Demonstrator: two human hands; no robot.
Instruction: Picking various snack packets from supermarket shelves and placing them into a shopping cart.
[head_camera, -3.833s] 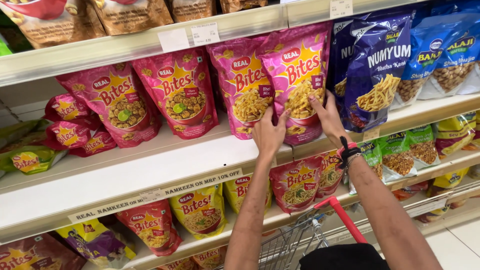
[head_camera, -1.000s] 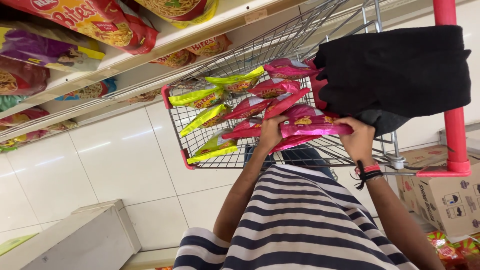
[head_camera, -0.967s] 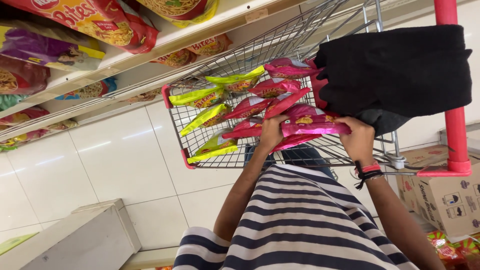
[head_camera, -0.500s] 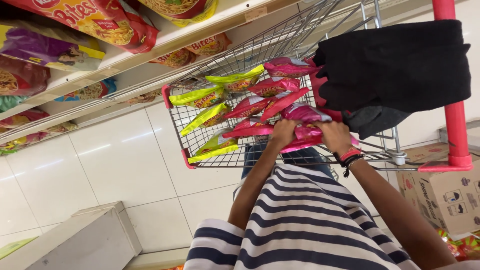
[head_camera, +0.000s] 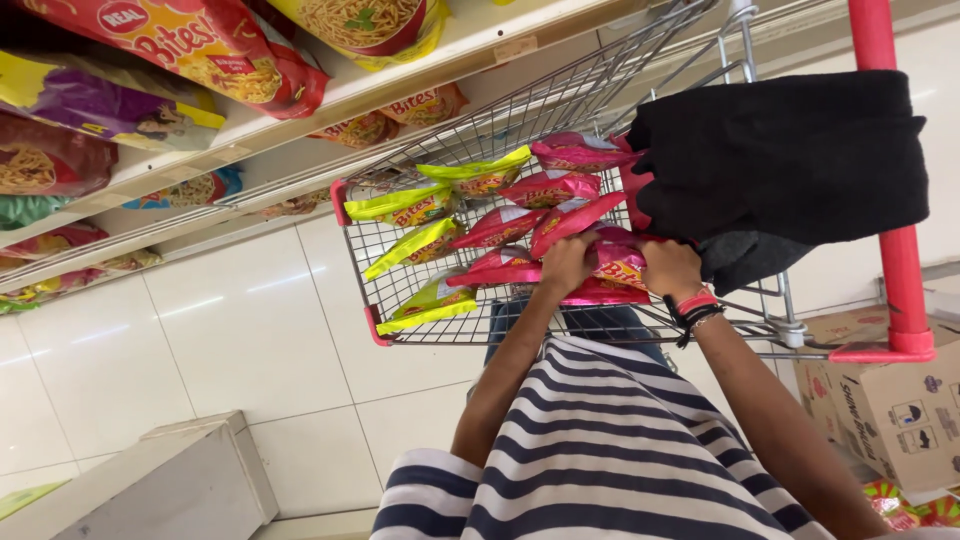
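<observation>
Both my hands reach into a wire shopping cart (head_camera: 352, 222) with red corners. My left hand (head_camera: 565, 262) and my right hand (head_camera: 672, 268), which wears a red and a black wristband, together grip a bunch of pink snack packets (head_camera: 615, 264) low in the basket. These rest against other pink packets (head_camera: 560, 185) lying there. Several yellow-green packets (head_camera: 412, 205) fill the basket's left side. My striped shirt fills the bottom of the view.
A black cloth (head_camera: 790, 155) hangs over the cart's red handle bar (head_camera: 905, 260). Shelves (head_camera: 330, 100) with red, yellow and purple snack bags run along the upper left. A cardboard box (head_camera: 890, 400) stands at the right, a white plinth (head_camera: 180, 480) at the lower left on white tiles.
Earlier my hands took pink packets off the shelf. Since a second ago they have pushed the packets deeper into the cart, and my arms have come closer together.
</observation>
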